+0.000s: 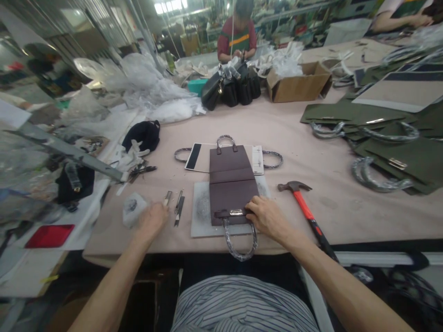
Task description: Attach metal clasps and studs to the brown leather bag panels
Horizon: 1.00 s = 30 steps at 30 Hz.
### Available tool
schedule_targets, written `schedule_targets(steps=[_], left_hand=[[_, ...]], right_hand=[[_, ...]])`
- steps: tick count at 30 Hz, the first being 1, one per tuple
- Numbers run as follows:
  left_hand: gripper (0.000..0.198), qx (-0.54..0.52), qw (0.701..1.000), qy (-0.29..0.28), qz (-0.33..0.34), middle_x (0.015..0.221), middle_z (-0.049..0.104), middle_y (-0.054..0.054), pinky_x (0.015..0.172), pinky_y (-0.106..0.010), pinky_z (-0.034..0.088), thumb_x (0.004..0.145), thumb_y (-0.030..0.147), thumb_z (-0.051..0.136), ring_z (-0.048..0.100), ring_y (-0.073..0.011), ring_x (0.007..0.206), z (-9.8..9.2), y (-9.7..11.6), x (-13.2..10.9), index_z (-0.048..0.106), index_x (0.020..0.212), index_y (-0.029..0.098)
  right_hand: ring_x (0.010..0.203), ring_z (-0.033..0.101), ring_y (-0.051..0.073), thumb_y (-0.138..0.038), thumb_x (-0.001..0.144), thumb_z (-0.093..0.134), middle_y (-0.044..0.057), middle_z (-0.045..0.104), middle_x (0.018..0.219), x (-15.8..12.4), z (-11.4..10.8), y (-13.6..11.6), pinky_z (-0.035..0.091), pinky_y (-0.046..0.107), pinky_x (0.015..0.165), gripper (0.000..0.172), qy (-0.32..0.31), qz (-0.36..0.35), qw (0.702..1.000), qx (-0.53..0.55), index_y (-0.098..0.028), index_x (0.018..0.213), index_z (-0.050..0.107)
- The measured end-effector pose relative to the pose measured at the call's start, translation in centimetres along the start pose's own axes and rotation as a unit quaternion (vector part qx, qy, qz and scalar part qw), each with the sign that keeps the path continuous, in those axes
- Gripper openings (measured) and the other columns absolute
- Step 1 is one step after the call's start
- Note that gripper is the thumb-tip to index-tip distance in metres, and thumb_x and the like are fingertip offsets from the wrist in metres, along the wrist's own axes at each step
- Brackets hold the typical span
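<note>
A dark brown handbag panel [230, 196] lies flat in front of me, with a gold metal plate [236, 212] near its lower edge and a plastic-wrapped handle [241, 253] hanging towards me. My right hand [265, 216] is closed on the panel's lower right edge, fingers curled beside the plate. Beneath the panel is a pale slab [200, 216]. My left hand [154, 220] is smeared by motion, so its grip is unclear. By its fingertips lies a small metal tool [168, 198], and slim metal tools [179, 207] lie just right of it. A translucent plastic lump [134, 210] is left of that hand.
A claw hammer [304, 205] with a red and black handle lies to the right. Green bag panels [387, 152] are piled at far right. Black bags [231, 87] and a cardboard box [299, 83] stand at the back. A metal bar [72, 150] crosses the left side.
</note>
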State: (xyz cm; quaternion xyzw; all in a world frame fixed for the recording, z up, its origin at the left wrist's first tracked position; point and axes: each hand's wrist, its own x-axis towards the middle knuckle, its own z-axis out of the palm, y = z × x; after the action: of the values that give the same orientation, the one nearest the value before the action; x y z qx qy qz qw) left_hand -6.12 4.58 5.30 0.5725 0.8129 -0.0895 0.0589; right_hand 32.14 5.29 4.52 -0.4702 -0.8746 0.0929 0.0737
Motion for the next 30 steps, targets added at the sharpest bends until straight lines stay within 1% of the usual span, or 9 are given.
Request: schedule_targets(steps=[2,4,7,10,13,19,23,26,30], left_hand=[[0.032,-0.038,0.996,0.055,0.061,0.114,0.071,-0.018,0.084,-0.037,0.051,0.099,0.030,0.042,0.068,-0.0320,0.104,0.4,1.7,-1.7,0.068,0.107,0.014],[0.025,-0.101,0.976,0.096,0.167,0.115,0.070,-0.013,0.087,-0.035,0.051,0.100,0.027,0.046,0.067,-0.0275,0.105,0.6,4.6,-3.5,0.066,0.111,0.017],[0.013,-0.168,0.926,0.090,0.326,0.108,0.069,-0.008,0.086,-0.033,0.051,0.098,0.025,0.057,0.066,-0.0230,0.098,0.7,9.9,-5.8,0.066,0.106,0.020],[0.008,-0.127,0.902,0.090,0.402,0.101,0.065,-0.009,0.083,-0.036,0.051,0.094,0.026,0.065,0.062,-0.0257,0.096,0.7,14.0,-6.6,0.065,0.097,0.018],[0.005,-0.052,0.885,0.105,0.450,0.099,0.063,-0.011,0.078,-0.038,0.051,0.095,0.018,0.059,0.060,-0.0274,0.094,0.7,15.8,-6.4,0.064,0.094,0.016],[0.016,-0.017,0.838,0.111,0.533,0.094,0.062,-0.013,0.074,-0.035,0.050,0.092,0.004,0.049,0.060,-0.0253,0.088,0.4,14.6,-5.6,0.063,0.094,0.013],[0.022,-0.132,0.786,0.083,0.598,0.100,0.069,-0.011,0.087,-0.034,0.054,0.096,0.008,0.047,0.065,-0.0215,0.095,1.6,11.6,-4.1,0.068,0.097,0.016],[0.031,-0.222,0.746,0.097,0.620,0.117,0.072,-0.011,0.104,-0.037,0.054,0.099,0.008,0.042,0.067,-0.0192,0.112,3.3,9.6,-3.4,0.072,0.102,0.019],[0.040,-0.264,0.737,0.134,0.608,0.129,0.070,-0.014,0.112,-0.044,0.052,0.094,0.003,0.039,0.063,-0.0223,0.128,5.0,8.9,-3.9,0.072,0.112,0.016]], right_hand=[[0.085,0.055,0.020,-0.019,0.095,0.060,0.008,0.062,0.095,0.5,-0.2,0.4,0.037,0.032,0.075,0.005,-0.017,-0.037,0.999,-0.012,-0.017,0.095,0.065],[0.084,0.054,0.020,-0.015,0.096,0.056,0.008,0.061,0.094,0.9,-0.4,0.6,0.037,0.032,0.075,0.008,-0.028,-0.072,0.997,-0.022,-0.017,0.095,0.064],[0.082,0.052,0.021,-0.009,0.097,0.047,0.009,0.060,0.092,0.9,-0.6,0.8,0.037,0.033,0.074,0.016,-0.036,-0.110,0.993,-0.035,-0.016,0.095,0.062],[0.081,0.052,0.021,-0.006,0.095,0.042,0.009,0.060,0.092,0.4,-0.6,0.9,0.039,0.033,0.073,0.022,-0.029,-0.120,0.992,-0.035,-0.016,0.099,0.061],[0.082,0.054,0.020,-0.005,0.095,0.040,0.009,0.060,0.096,-0.3,-0.4,1.1,0.042,0.032,0.073,0.025,-0.013,-0.109,0.994,-0.020,-0.015,0.105,0.061],[0.093,0.060,0.019,-0.004,0.093,0.039,0.010,0.065,0.103,-1.0,0.2,2.0,0.049,0.030,0.080,0.032,0.017,-0.091,0.995,0.026,-0.016,0.104,0.067],[0.090,0.061,0.017,-0.001,0.089,0.041,0.008,0.067,0.101,-0.9,0.0,2.8,0.049,0.028,0.078,0.034,0.000,-0.122,0.991,0.045,-0.017,0.091,0.071],[0.088,0.059,0.018,-0.003,0.089,0.045,0.007,0.068,0.103,-0.6,-0.4,2.9,0.048,0.030,0.076,0.031,-0.022,-0.152,0.987,0.044,-0.019,0.087,0.073],[0.089,0.058,0.020,-0.005,0.090,0.046,0.010,0.068,0.105,-0.7,-0.7,2.6,0.050,0.032,0.077,0.030,-0.028,-0.167,0.985,0.032,-0.018,0.089,0.073]])
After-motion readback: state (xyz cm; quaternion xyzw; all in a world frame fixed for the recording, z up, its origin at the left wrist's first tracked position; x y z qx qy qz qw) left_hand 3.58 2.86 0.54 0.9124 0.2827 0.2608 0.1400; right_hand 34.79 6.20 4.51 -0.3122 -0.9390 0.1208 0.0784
